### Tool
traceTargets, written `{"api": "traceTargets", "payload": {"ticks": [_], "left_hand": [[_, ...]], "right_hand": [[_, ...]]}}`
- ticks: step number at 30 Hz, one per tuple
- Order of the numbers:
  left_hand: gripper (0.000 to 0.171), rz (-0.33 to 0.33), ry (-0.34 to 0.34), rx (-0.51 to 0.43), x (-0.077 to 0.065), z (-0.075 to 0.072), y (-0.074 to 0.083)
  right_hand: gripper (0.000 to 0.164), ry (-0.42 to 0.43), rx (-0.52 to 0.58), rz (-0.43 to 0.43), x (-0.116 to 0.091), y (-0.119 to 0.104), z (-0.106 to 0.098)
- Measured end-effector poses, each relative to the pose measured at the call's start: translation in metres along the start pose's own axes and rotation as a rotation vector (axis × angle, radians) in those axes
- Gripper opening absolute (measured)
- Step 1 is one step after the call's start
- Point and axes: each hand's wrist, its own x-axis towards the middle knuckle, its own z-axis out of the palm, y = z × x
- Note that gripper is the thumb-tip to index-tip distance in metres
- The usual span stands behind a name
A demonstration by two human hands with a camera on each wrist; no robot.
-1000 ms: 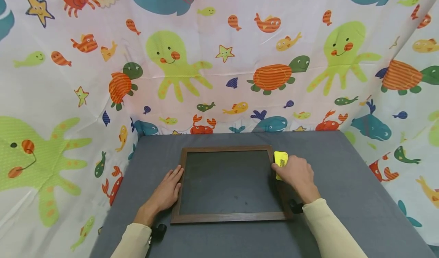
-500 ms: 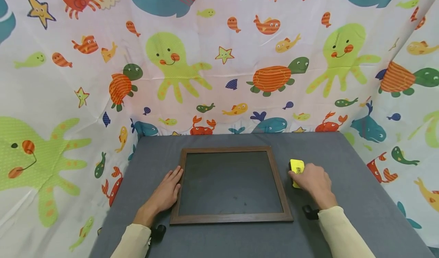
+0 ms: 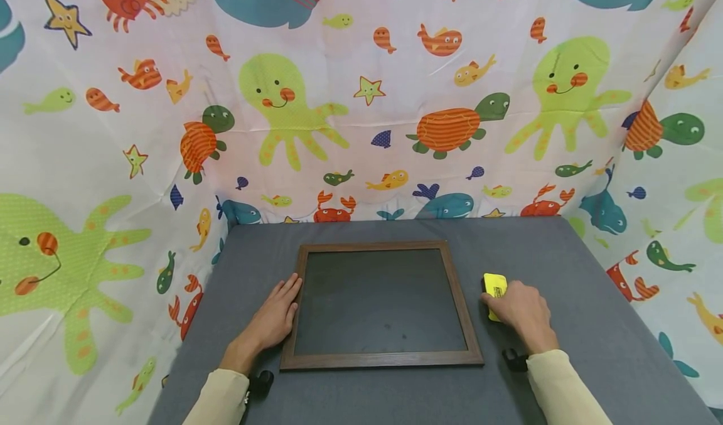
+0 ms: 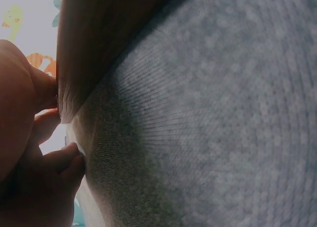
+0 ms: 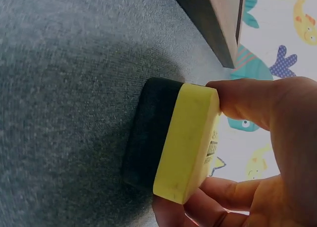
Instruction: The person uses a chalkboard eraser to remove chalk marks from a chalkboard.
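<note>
A chalkboard (image 3: 378, 302) in a brown wooden frame lies flat on the grey cloth, with a few small dark spots low on its surface. Along its left edge rests my left hand (image 3: 270, 315), fingers straight and touching the frame; the left wrist view shows the fingertips against the wood (image 4: 74, 63). To the right of the board, my right hand (image 3: 522, 312) grips a yellow-and-black board eraser (image 3: 496, 287) between thumb and fingers. In the right wrist view the eraser (image 5: 185, 142) has its black felt side down at the cloth.
Grey cloth (image 3: 395, 400) covers the table around the board. A white curtain (image 3: 339, 54) printed with sea animals hangs behind the table and along both sides. A black wrist-camera mount (image 3: 515, 360) sits beside the right wrist, another (image 3: 261, 384) by the left.
My right hand has carried the eraser off the board's right edge, rightward and a little nearer, onto the cloth. The left hand and board have stayed in place.
</note>
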Motion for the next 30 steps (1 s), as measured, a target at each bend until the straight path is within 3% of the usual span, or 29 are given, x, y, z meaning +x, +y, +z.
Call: {"api": "traceTargets", "payload": {"ticks": [7,18,21,26,30], "left_hand": [[0.061,-0.007,0.005,-0.009,0.0,0.001,0.0],[0.06,-0.014,0.021,0.004,0.002,-0.001,0.003],[0.06,-0.029,0.015,0.01,0.0,-0.003,0.003],[0.063,-0.049,-0.003,0.022,-0.003,-0.011,0.003],[0.065,-0.04,0.045,0.028,-0.001,-0.024,0.005]], "right_hand": [[0.07,0.026,-0.001,-0.008,0.0,0.004,0.003],[0.077,-0.007,-0.019,0.003,0.001,0.001,0.0],[0.079,0.009,-0.027,-0.035,0.0,-0.002,-0.002],[0.083,0.116,-0.044,-0.146,-0.002,-0.01,-0.009],[0.085,0.191,-0.017,-0.241,-0.003,-0.023,-0.017]]}}
